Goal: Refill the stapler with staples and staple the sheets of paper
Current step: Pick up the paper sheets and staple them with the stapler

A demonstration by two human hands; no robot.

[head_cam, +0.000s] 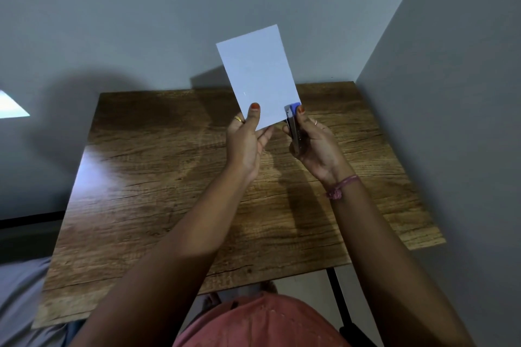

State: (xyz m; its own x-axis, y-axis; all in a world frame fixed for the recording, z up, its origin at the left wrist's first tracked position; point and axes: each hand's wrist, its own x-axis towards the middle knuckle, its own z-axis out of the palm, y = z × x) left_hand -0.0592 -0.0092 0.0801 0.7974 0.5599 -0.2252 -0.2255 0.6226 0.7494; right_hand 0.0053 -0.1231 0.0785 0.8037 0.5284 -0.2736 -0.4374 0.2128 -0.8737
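Stapler meets paper above a wooden table (174,177), frame centre.
Left hand (245,140) pinches the white rectangular paper sheets (258,76) (thumb in front); right hand (315,141) grips the blue-and-metal stapler (293,127) at their lower right corner.

A wooden table (174,200) fills the middle of the view, its top a brown board with strong dark grain and a few long cracks in the pattern running across it. The far edge sits against a grey wall (141,22), and the right far corner fits into the corner where a second wall (451,93) meets the first. A black metal leg (337,296) shows under the near right edge. Soft shadows fall across the top (the darkest near the far left and down the middle right), and a pale sheen of light lies on the left part of the board.
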